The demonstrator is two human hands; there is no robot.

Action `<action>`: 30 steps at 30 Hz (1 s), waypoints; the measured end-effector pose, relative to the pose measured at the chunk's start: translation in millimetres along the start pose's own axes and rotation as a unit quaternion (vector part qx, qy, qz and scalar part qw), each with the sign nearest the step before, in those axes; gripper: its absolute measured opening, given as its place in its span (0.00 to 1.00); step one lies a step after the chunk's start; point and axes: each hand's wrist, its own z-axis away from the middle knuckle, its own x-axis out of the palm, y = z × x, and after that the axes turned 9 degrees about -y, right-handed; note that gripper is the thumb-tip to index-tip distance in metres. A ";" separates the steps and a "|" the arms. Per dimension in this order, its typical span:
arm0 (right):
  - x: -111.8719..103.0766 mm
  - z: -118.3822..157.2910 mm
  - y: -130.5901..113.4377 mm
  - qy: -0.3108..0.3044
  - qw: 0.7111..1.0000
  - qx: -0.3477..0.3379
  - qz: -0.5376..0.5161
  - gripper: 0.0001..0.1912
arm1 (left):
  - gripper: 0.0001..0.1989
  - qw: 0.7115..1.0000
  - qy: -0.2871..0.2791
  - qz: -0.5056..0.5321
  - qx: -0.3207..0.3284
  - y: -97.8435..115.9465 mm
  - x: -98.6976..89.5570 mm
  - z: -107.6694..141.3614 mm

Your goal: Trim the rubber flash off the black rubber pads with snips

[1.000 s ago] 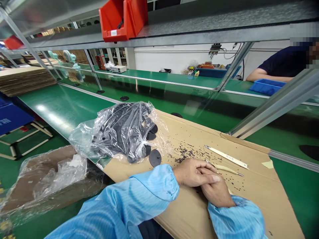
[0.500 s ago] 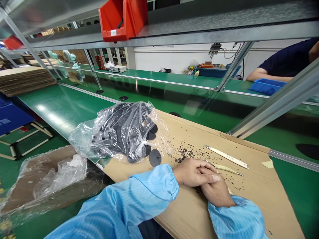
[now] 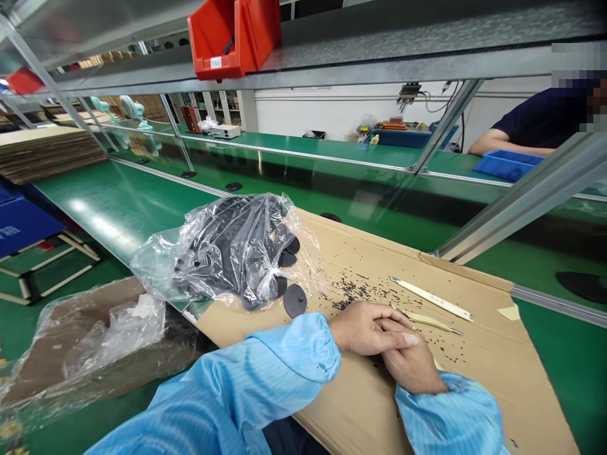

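Observation:
My left hand (image 3: 367, 330) lies over my right hand (image 3: 412, 366), its fingers and thumb closed round it. The fingers of my right hand are mostly hidden beneath. Both rest above a brown cardboard sheet (image 3: 493, 373). Many tiny black pieces (image 3: 353, 291) are scattered just beyond the hands. To their right lie white tweezers (image 3: 434, 298) and, nearer my fingers, yellowish tweezers (image 3: 434, 322); neither is held. Left of the hands, a clear plastic bag (image 3: 232, 249) holds black rounded parts, and a black disc (image 3: 295, 301) lies beside it.
Beyond the cardboard, black discs (image 3: 234, 186) sit on a green belt (image 3: 294, 186). A slanted metal post (image 3: 516, 196) rises at the right. Overhead, a red bin (image 3: 234, 41) sits on a shelf. A plastic-lined box (image 3: 95, 341) is at the lower left. Across the belt, a person's arm (image 3: 515, 142) rests near a blue tray (image 3: 508, 165).
The black discs on the green belt have shifted slightly left. Both my hands, the tweezers and the bag have stayed in place.

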 end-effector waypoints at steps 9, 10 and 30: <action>-2.7 -0.9 -6.4 0.006 1.000 0.006 0.005 0.15 | 0.18 1.000 0.007 0.011 0.001 0.4 1.0 0.7; -3.0 -1.1 -7.1 0.006 1.000 0.006 0.005 0.15 | 0.18 1.000 0.007 0.011 0.002 0.5 1.0 0.8; -0.7 0.4 0.7 -0.006 1.000 0.003 0.001 0.15 | 0.19 0.999 0.013 0.012 0.031 -0.2 0.7 1.0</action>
